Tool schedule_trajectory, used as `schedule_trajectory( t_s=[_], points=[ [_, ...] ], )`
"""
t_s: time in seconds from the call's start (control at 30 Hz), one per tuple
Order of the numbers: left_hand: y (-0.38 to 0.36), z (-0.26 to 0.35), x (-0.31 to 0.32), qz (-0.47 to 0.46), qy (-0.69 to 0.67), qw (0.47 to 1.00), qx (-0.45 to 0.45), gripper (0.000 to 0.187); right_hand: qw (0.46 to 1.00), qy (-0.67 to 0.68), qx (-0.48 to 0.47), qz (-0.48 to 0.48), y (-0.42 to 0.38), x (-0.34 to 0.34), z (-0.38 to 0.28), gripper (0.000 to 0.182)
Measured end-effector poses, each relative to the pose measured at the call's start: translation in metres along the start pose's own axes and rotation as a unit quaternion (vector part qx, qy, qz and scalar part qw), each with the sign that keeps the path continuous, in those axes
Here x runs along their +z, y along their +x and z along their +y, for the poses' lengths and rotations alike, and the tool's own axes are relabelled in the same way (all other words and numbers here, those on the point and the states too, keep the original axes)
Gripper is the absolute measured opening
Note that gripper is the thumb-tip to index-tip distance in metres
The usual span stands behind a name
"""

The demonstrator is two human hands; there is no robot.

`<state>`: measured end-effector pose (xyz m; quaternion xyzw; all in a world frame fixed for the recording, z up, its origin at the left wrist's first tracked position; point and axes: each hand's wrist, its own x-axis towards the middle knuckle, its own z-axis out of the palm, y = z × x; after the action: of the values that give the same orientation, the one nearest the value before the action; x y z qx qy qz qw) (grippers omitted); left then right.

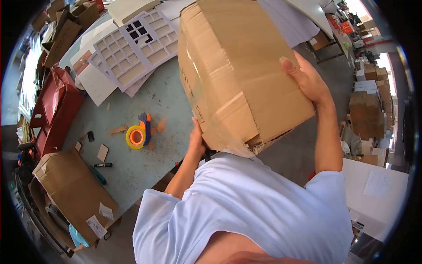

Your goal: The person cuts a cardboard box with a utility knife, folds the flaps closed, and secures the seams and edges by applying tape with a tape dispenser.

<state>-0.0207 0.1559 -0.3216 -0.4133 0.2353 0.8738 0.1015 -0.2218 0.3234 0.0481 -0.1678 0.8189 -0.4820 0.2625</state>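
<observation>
Your two hands, left (pixel 196 140) and right (pixel 310 81), brace opposite sides of one taped cardboard box (pixel 246 66), upper center of frame. One tape dispenser (pixel 137 135) on gray table (pixel 132 171), left of center.

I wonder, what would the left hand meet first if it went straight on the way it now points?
Most likely the big brown cardboard box, since the left hand already seems to touch its side; the fingers are mostly hidden, so depth is unclear.
</observation>
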Motion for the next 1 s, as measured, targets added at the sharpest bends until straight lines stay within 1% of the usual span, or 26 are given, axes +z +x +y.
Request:
schedule_trajectory(
  t_s=[0.03,0.1,0.13,0.2,0.23,0.3,0.33,0.37,0.4,0.43,0.47,0.53,0.57,0.6,0.63,0.67,0.7,0.73,0.77,0.8,0.83,0.87,0.9,0.93,0.97,1.0],
  points=[
    [-0.007,0.005,-0.005,0.005,-0.002,1.000,0.004,0.085,1.000,0.002,-0.002,-0.006,-0.003,-0.005,0.005,0.079],
    [-0.056,0.048,0.003,0.082,0.083,0.992,0.052,0.084,1.000,0.005,-0.028,0.006,-0.009,-0.014,0.016,0.076],
    [-0.061,0.059,-0.010,0.088,0.079,0.991,0.060,0.084,0.999,0.007,-0.034,-0.002,-0.016,-0.008,0.015,0.076],
    [-0.075,0.085,-0.039,0.061,0.073,0.990,0.106,0.079,0.990,0.110,-0.020,0.088,-0.042,0.010,0.016,0.072],
    [-0.084,0.099,-0.050,0.065,0.076,0.989,0.112,0.079,0.989,0.117,-0.024,0.085,-0.051,0.016,0.020,0.072],
    [-0.105,0.125,-0.057,0.063,0.200,0.970,0.124,0.078,0.972,0.197,-0.034,0.120,-0.067,0.030,0.033,0.070],
    [-0.110,0.131,-0.061,0.088,0.205,0.968,0.117,0.077,0.972,0.202,-0.034,0.117,-0.077,0.039,0.039,0.070],
    [-0.104,0.127,-0.074,0.091,0.206,0.967,0.121,0.077,0.968,0.200,-0.058,0.139,-0.086,0.049,0.045,0.070],
    [-0.087,0.120,-0.094,0.122,0.247,0.951,0.137,0.076,0.963,0.197,-0.085,0.164,-0.090,0.058,0.050,0.070],
    [-0.078,0.118,-0.107,0.150,0.289,0.933,0.151,0.076,0.961,0.199,-0.088,0.168,-0.093,0.062,0.059,0.070],
    [-0.080,0.114,-0.102,0.209,0.338,0.899,0.185,0.076,0.959,0.196,-0.099,0.178,-0.097,0.060,0.074,0.071],
    [-0.082,0.105,-0.101,0.222,0.393,0.873,0.183,0.075,0.957,0.182,-0.104,0.200,-0.110,0.052,0.101,0.071],
    [-0.079,0.097,-0.101,0.231,0.421,0.857,0.186,0.074,0.960,0.182,-0.079,0.196,-0.116,0.044,0.113,0.072],
    [-0.082,0.091,-0.095,0.218,0.420,0.862,0.182,0.074,0.963,0.182,-0.055,0.193,-0.122,0.032,0.125,0.072],
    [-0.091,0.089,-0.082,0.213,0.445,0.841,0.224,0.072,0.963,0.172,-0.054,0.202,-0.125,0.013,0.145,0.072],
    [-0.098,0.089,-0.071,0.208,0.468,0.816,0.268,0.070,0.964,0.190,0.016,0.184,-0.122,-0.010,0.166,0.071],
    [-0.100,0.090,-0.067,0.197,0.469,0.818,0.269,0.070,0.959,0.211,0.086,0.168,-0.118,-0.020,0.163,0.069],
    [-0.102,0.094,-0.063,0.153,0.523,0.798,0.259,0.068,0.958,0.209,0.084,0.179,-0.113,-0.026,0.160,0.069],
    [-0.103,0.098,-0.056,0.110,0.574,0.772,0.249,0.067,0.934,0.231,0.165,0.215,-0.103,-0.022,0.136,0.068],
    [-0.107,0.102,-0.046,0.042,0.554,0.796,0.239,0.063,0.902,0.255,0.245,0.247,-0.097,-0.022,0.123,0.067],
    [-0.106,0.103,-0.033,0.035,0.558,0.793,0.242,0.063,0.900,0.257,0.241,0.254,-0.100,-0.032,0.131,0.067],
    [-0.103,0.102,-0.017,-0.003,0.419,0.887,0.194,0.060,0.899,0.257,0.227,0.271,-0.154,-0.021,0.149,0.067],
    [-0.098,0.100,-0.005,-0.039,0.268,0.953,0.137,0.058,0.898,0.255,0.215,0.286,-0.204,-0.007,0.167,0.067],
    [-0.085,0.099,-0.002,-0.028,0.314,0.938,0.147,0.055,0.896,0.255,0.205,0.301,-0.195,-0.009,0.175,0.067],
    [-0.087,0.104,0.008,-0.033,0.318,0.936,0.146,0.055,0.893,0.254,0.194,0.316,-0.205,-0.006,0.187,0.067],
    [-0.101,0.109,0.019,-0.032,0.353,0.917,0.182,0.055,0.892,0.252,0.186,0.326,-0.202,-0.006,0.196,0.067]
  ],
)
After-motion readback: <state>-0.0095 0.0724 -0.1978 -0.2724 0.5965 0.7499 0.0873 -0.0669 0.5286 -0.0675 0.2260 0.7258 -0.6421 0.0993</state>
